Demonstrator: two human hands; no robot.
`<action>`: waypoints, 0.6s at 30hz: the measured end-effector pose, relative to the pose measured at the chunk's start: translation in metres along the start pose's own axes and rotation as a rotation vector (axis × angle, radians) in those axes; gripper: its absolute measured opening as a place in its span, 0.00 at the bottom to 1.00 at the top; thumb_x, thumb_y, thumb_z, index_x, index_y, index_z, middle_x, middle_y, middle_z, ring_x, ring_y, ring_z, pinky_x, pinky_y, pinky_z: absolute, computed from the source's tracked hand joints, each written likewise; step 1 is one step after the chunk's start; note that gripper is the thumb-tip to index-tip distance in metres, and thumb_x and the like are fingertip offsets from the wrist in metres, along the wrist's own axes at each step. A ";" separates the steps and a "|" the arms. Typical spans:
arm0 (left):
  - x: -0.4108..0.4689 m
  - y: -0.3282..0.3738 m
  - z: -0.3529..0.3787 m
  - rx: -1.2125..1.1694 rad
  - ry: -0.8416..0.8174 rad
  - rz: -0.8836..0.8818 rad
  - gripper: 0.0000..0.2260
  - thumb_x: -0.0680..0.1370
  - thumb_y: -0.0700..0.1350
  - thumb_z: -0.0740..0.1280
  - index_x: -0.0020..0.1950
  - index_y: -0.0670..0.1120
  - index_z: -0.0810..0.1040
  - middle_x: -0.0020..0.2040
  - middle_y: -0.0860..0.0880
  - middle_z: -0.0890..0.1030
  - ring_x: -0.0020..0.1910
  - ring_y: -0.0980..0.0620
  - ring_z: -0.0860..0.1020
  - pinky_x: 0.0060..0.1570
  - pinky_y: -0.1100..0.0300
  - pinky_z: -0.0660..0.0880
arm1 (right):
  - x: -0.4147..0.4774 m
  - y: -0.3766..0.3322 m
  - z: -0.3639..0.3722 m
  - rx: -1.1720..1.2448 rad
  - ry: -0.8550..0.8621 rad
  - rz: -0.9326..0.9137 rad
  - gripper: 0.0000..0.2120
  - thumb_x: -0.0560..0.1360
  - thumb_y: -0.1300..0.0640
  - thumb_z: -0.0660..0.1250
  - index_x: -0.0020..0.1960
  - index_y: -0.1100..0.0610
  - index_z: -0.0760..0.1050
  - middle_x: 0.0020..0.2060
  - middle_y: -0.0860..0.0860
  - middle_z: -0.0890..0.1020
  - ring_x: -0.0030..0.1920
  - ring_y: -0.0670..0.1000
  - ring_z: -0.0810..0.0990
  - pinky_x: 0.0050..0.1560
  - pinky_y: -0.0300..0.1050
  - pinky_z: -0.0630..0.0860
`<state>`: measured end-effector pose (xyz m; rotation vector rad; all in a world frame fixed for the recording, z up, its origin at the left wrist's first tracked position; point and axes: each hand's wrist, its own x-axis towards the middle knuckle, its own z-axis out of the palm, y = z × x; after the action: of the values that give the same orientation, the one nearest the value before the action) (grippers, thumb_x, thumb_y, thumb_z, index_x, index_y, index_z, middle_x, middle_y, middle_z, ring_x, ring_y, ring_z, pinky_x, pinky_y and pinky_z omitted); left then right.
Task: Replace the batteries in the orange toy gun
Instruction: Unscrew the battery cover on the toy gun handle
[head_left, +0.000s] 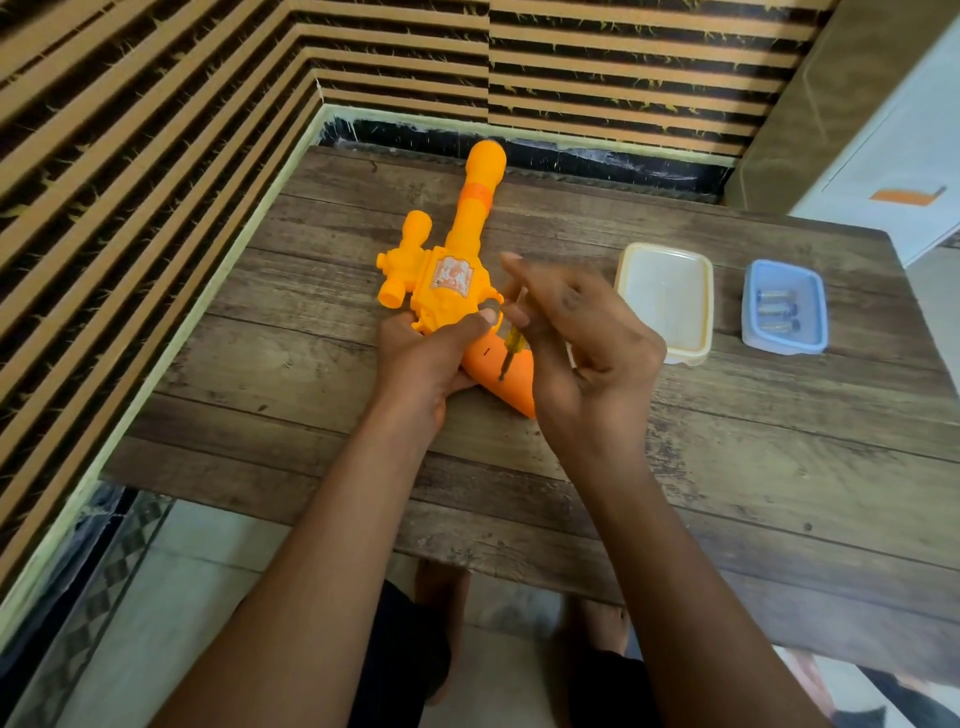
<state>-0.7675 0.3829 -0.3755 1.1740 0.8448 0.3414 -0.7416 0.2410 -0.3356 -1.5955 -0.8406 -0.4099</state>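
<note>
The gun is lying on the desk, left of its middle, with the barrel pointing at the far edge and the grip angling back toward the near edge. The left hand is gripping the gun where the body meets the grip, fingers curled round it and pinning it down. The right hand is pinching a small screwdriver between thumb and fingers, and is holding it nearly upright with the tip resting on the grip.

This looks like the opening step: the person seems to be undoing the screw of the battery cover, which is apparently in the grip. The screw itself is too small to make out.

Toward the right edge a cream tub is sitting just beside the right hand, and a blue tub further right is holding batteries.

The next move is calling for steady downward pressure while turning, so the tip is not slipping out. The left hand should be keeping the gun from rolling. The freed screw probably belongs in the cream tub.
</note>
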 end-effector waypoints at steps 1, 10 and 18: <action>0.000 0.000 -0.001 0.001 -0.004 -0.001 0.20 0.73 0.40 0.80 0.63 0.42 0.83 0.56 0.41 0.87 0.54 0.41 0.87 0.44 0.40 0.86 | 0.000 0.000 0.000 0.003 -0.002 -0.001 0.17 0.75 0.77 0.70 0.61 0.65 0.83 0.53 0.57 0.85 0.55 0.52 0.85 0.55 0.51 0.81; -0.001 0.000 0.001 -0.003 -0.021 0.012 0.27 0.65 0.44 0.82 0.63 0.42 0.83 0.56 0.41 0.87 0.53 0.40 0.87 0.45 0.38 0.85 | 0.001 0.003 -0.003 -0.021 0.019 0.005 0.11 0.76 0.73 0.74 0.57 0.65 0.84 0.47 0.59 0.81 0.50 0.50 0.83 0.48 0.50 0.80; -0.002 0.000 0.000 -0.006 -0.027 0.018 0.22 0.69 0.40 0.79 0.62 0.40 0.82 0.55 0.38 0.87 0.53 0.38 0.87 0.47 0.37 0.85 | 0.000 -0.001 0.001 -0.027 -0.033 0.033 0.09 0.77 0.70 0.73 0.56 0.65 0.84 0.48 0.57 0.83 0.48 0.51 0.82 0.48 0.48 0.79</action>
<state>-0.7686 0.3818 -0.3752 1.1789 0.8101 0.3417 -0.7427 0.2415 -0.3351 -1.6428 -0.8353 -0.3736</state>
